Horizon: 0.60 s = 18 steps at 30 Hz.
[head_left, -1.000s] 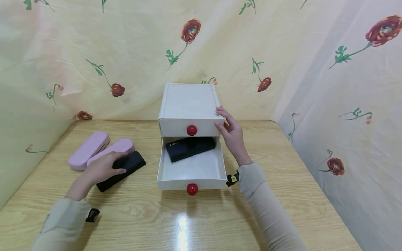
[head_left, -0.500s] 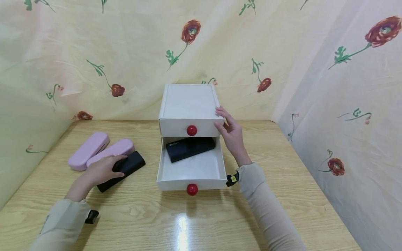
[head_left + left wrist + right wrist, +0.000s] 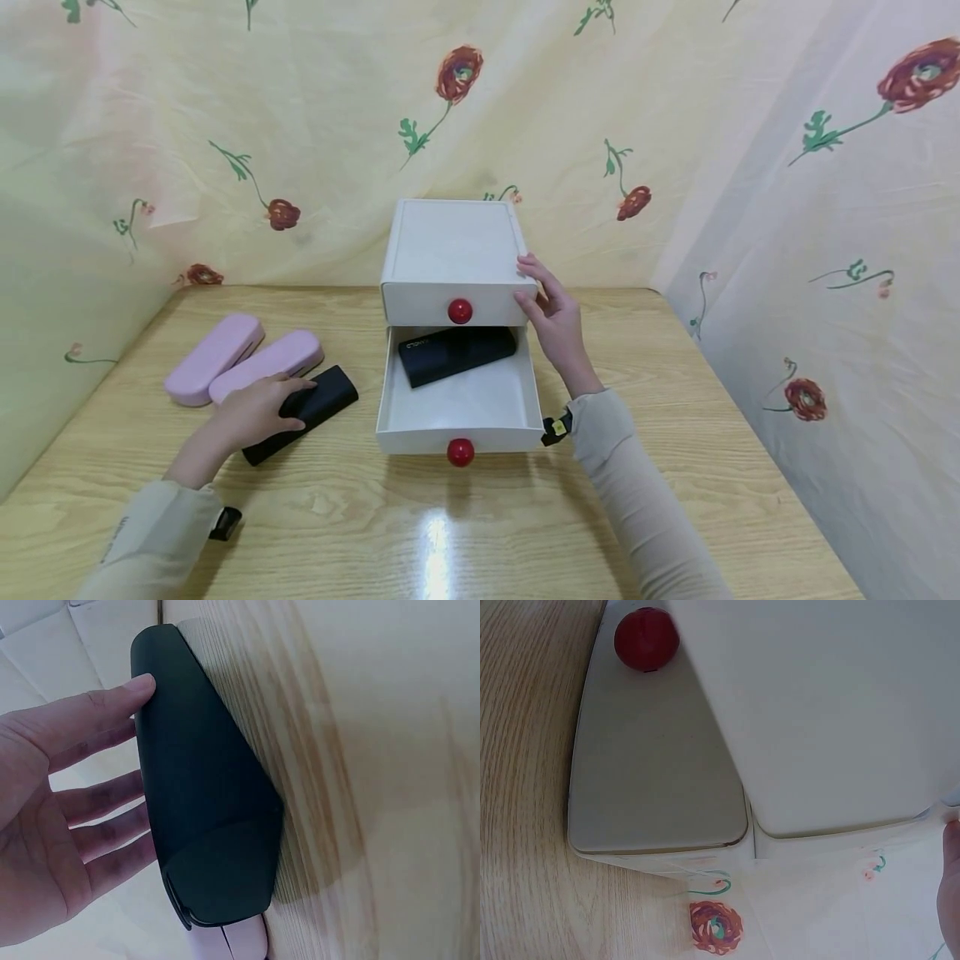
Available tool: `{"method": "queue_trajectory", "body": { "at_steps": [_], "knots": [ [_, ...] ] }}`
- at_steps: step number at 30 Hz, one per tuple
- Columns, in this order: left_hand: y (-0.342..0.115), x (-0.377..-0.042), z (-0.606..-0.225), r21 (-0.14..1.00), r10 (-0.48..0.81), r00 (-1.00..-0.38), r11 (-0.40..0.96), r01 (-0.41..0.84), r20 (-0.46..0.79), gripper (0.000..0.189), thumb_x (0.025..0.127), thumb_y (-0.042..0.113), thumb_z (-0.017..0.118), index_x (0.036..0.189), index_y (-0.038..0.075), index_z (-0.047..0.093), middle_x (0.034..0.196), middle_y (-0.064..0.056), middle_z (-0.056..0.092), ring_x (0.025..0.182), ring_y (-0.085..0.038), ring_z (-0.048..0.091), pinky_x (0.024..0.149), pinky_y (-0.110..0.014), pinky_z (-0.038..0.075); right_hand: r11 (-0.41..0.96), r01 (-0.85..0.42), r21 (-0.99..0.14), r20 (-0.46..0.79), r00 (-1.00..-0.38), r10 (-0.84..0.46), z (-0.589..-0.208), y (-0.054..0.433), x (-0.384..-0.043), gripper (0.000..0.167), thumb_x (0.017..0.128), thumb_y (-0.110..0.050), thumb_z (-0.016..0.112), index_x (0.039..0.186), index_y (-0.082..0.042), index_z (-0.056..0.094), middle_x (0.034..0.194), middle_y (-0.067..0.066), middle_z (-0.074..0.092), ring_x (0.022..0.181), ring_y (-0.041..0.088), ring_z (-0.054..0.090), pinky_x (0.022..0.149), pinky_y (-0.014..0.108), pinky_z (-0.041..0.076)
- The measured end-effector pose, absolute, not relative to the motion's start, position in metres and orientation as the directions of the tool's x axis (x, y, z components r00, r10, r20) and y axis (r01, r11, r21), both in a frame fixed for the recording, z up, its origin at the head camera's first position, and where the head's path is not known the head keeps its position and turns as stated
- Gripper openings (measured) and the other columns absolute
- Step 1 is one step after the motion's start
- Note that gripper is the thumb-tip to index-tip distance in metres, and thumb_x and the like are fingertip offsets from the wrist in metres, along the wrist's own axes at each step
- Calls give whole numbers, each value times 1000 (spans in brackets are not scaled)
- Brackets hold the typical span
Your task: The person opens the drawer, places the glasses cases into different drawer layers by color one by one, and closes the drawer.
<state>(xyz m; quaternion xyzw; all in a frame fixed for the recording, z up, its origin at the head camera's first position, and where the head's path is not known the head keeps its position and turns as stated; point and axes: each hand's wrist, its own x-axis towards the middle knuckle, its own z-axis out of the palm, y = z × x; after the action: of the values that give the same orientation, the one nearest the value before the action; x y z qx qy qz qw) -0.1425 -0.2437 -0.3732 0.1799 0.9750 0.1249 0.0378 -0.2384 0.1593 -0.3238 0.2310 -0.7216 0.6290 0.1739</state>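
Note:
On the left of the head view my left hand (image 3: 258, 410) grips a black glasses case (image 3: 324, 403). In the left wrist view the thumb lies across the case (image 3: 206, 765) and the other fingers go behind it. One end of the case looks close to the tabletop; whether it touches is unclear. My right hand (image 3: 553, 325) rests on the right front corner of a small white drawer cabinet (image 3: 457, 242), fingertips on the top edge and thumb at the front. The lower drawer (image 3: 457, 412) is pulled out. Inside it lies another black glasses case (image 3: 453, 354), its back partly hidden.
Two lilac glasses cases (image 3: 213, 358) lie side by side just behind my left hand. Red round knobs (image 3: 461, 452) stick out from both drawer fronts. The wooden table (image 3: 337, 533) meets flowered cloth at the back and sides.
My left hand and the black glasses case have shifted a little to the right, away from the lilac cases. The right hand and the drawers look unchanged.

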Motion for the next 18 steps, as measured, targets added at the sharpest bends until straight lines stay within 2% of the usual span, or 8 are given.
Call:
{"method": "queue_trajectory", "body": {
  "at_steps": [5,10,18],
  "knots": [
    [-244,-141,-375,280,383,-924,888,364,-13,60,76,23,82,128,1,60,129,-29,57,112,-44,59,75,-51,55,102,-554,-826,543,-832,-114,-324,160,-238,38,95,-9,61,132,-1,55,147,9,49,144,9,34,115,42,36],
    [-248,-138,-380,315,405,-914,865,390,21,65,74,20,84,130,0,58,126,-33,55,109,-45,59,80,-52,54,106,-557,-824,546,-830,-114,-324,160,-239,38,95,-9,60,131,-1,55,146,9,49,144,10,34,114,42,37],
    [-251,-134,-383,311,447,-891,839,447,75,73,69,21,87,131,-2,56,124,-29,56,112,-43,57,86,-53,52,103,-551,-828,541,-834,-111,-325,160,-239,38,95,-9,60,132,-1,55,146,9,49,144,9,34,115,42,36]
  ]
}}
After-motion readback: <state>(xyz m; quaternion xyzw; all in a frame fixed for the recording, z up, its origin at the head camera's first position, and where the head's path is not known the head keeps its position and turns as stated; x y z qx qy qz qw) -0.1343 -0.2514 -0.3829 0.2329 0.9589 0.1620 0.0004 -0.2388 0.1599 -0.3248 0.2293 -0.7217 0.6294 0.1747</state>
